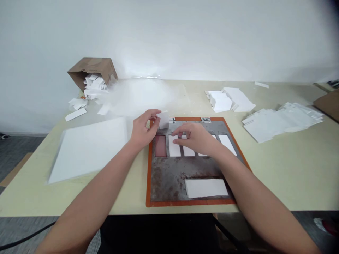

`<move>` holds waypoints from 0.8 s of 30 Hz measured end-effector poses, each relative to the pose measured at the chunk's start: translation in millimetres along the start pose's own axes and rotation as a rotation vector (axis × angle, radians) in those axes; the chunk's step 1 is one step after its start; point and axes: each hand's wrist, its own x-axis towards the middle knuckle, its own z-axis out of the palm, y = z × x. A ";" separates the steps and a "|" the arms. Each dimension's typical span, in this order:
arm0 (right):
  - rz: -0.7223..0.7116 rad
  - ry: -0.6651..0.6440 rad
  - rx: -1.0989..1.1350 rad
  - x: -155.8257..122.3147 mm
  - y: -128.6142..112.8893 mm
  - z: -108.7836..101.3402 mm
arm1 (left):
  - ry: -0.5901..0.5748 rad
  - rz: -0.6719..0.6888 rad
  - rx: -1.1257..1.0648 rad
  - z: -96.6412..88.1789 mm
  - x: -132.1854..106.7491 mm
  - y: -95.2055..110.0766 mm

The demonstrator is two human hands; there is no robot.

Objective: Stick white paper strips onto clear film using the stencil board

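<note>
My left hand (143,128) pinches a small white card (163,120), possibly a thin stack, upright above the back left corner of a dark metal plate (166,176) with an orange-brown border. Rectangular cut-outs run in a row across the plate. Reddish backing (160,145) shows through the leftmost cut-out, while white cards (174,147) fill the others that I can see. Over that row hovers my right hand (197,137), thumb and fingers apart, nothing visible between them; it partly hides the middle cards. A larger white card (206,188) lies across the plate's front right part.
Left of the plate lies a large white sheet (91,148). A tipped cardboard box (91,65) spills white paper pieces (94,86) at the back left. White card stacks (222,101) and a fanned pile (275,121) sit to the right. Hinges (206,120) line the plate's back edge.
</note>
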 end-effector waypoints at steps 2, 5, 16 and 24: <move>-0.028 -0.051 -0.021 -0.9 -0.7 1.3 | 0.002 0.010 -0.002 -0.1 0.0 -0.1; -0.116 0.015 -0.054 -1.3 -2.1 2.9 | 0.009 0.043 0.002 -0.7 -0.3 1.5; -0.261 0.398 -0.369 -2.5 -3.6 6.0 | -0.022 0.150 0.020 -1.8 -2.0 12.6; -0.273 0.424 -0.231 -0.6 -3.7 5.5 | -0.072 0.134 -0.129 -5.1 -1.0 7.0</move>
